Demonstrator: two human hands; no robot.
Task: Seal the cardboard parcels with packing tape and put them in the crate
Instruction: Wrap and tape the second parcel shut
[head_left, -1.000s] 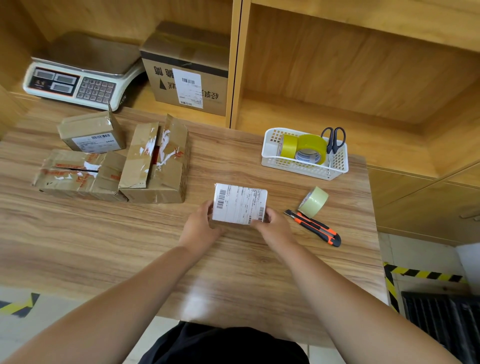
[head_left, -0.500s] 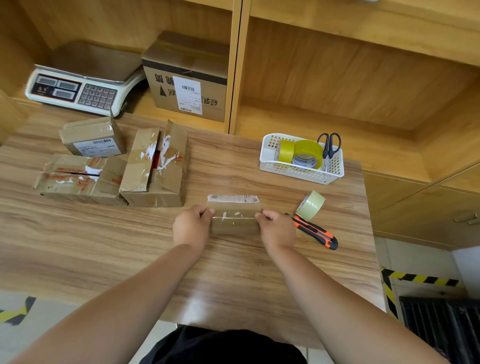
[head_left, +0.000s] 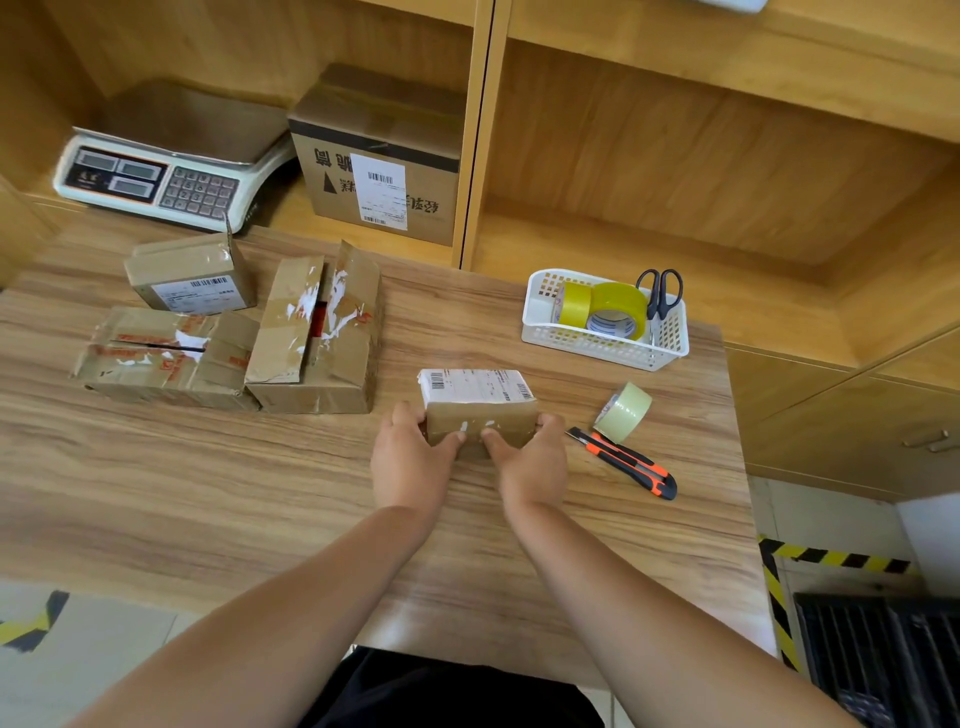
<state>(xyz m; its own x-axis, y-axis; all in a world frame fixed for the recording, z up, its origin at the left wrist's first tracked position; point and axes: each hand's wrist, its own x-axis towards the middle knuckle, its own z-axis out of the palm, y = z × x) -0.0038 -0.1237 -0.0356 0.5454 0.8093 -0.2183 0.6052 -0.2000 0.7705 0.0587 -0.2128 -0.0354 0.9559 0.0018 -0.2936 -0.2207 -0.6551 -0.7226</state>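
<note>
Parcels on surface (head_left: 260, 493): four. Three other parcels (head_left: 192, 278) (head_left: 166, 358) (head_left: 317, 332) at far left corner. The held parcel (head_left: 478, 410) is centre-right, with the left hand (head_left: 410, 462) and right hand (head_left: 535, 462) gripping its ends. Tape rolls (head_left: 623, 413) (head_left: 574, 304) (head_left: 618, 312): three. Thumbs have shifted onto its near face.

Tape roll (head_left: 623, 412) lies right of parcel (head_left: 478, 408), basket (head_left: 605, 348) behind.

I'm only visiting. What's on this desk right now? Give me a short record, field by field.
Held: small parcel, label on top, on the table
Left hand: grips its left end
Right hand: grips its right end
Loose: tape roll and knife, right of it
Basket: two yellow rolls, scissors
Waiting: three parcels, far left
</note>
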